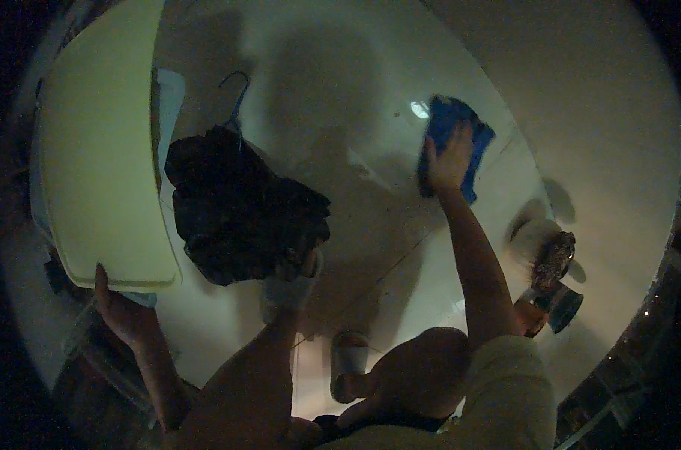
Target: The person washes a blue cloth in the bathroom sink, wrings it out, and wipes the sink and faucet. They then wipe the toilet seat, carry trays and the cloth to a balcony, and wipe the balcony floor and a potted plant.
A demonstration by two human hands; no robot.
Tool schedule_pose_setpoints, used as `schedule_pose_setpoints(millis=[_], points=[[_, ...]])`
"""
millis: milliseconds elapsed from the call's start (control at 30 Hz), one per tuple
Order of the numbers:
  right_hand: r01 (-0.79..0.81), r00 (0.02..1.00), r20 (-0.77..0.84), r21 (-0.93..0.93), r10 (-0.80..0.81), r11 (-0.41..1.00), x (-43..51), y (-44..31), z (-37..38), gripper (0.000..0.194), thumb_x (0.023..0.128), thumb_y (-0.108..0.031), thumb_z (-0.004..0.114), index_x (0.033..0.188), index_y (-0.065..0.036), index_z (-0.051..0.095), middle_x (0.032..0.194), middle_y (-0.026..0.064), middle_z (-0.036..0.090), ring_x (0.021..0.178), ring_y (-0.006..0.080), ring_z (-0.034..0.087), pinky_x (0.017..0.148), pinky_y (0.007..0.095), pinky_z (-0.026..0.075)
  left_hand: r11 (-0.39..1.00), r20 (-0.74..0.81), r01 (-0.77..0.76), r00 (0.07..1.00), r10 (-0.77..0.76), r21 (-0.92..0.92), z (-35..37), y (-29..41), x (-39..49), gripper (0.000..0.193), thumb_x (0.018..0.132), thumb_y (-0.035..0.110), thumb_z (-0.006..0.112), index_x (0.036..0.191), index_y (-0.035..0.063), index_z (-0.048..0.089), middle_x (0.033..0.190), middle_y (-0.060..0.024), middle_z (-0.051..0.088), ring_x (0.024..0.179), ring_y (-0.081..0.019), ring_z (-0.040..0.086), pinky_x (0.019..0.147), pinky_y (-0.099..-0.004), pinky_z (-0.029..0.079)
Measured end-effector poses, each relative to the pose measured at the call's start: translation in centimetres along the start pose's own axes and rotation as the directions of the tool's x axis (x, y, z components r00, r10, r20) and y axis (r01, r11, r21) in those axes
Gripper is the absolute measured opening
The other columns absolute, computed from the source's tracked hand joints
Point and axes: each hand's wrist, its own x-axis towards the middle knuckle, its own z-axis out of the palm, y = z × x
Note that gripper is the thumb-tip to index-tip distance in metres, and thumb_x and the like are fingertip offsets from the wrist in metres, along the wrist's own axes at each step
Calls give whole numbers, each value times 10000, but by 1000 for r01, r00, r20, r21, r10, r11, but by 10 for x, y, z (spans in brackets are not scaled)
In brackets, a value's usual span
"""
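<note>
My right hand [452,160] lies flat, palm down, on a blue cloth [440,121] that rests on the pale tiled floor [385,247]. At the left, my left hand [118,312] grips the near edge of a large pale yellow-green panel or lid [107,152], with one finger on top and the rest underneath. Between my hands a dark, bunched garment or plastic [233,202] lies beside my foot, and a hanger's hook [238,93] sticks out of its far end. A light blue-white object [170,107] shows from under the panel; most of it is hidden.
To the right, by the wall, stand a light round object with a dark textured top [554,259] and a small container [565,308] with something orange beside it. My slippered feet [349,360] are on the floor. Dark racks or frames [104,371] line the lower left. The light is dim.
</note>
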Motion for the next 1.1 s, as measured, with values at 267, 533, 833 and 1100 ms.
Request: schedule_pose_setpoints(millis=[267, 533, 833, 1100], points=[[-318, 948, -50, -73, 314, 945, -85, -8, 8, 696, 912, -380, 476, 1377, 81, 241, 1435, 312, 194, 1337, 450, 180, 1107, 483, 141, 975, -112, 136, 981, -157, -176, -3, -5, 3, 512, 898, 279, 529, 1299, -15, 406, 1314, -136, 454, 1179, -265, 460, 973, -418, 383], [203, 940, 236, 195, -247, 960, 38, -172, 43, 649, 893, -315, 488, 1376, 56, 265, 1468, 268, 147, 1364, 409, 145, 1114, 469, 125, 967, -144, 133, 975, -167, -219, 14, -6, 8, 512, 897, 273, 525, 1287, -33, 399, 1274, -129, 475, 1171, -247, 460, 985, -405, 361], [728, 605, 320, 148, -729, 669, 198, -251, 75, 672, 882, -462, 452, 1409, -78, 291, 1494, 124, 205, 1387, 297, 164, 1113, 499, 127, 966, -229, 151, 953, -199, -210, 0, -16, 23, 513, 895, 281, 528, 1301, -3, 397, 1294, -114, 467, 1178, -237, 458, 978, -389, 374], [495, 770, 449, 26, -453, 868, 325, -239, 115, 864, 763, -730, 435, 1449, -256, 210, 1527, 80, 107, 1392, 355, 91, 1101, 560, 56, 973, -318, 135, 929, -189, -185, 7, -38, 21, 506, 908, 310, 507, 1292, -6, 411, 1300, -112, 467, 1180, -242, 460, 981, -396, 377]])
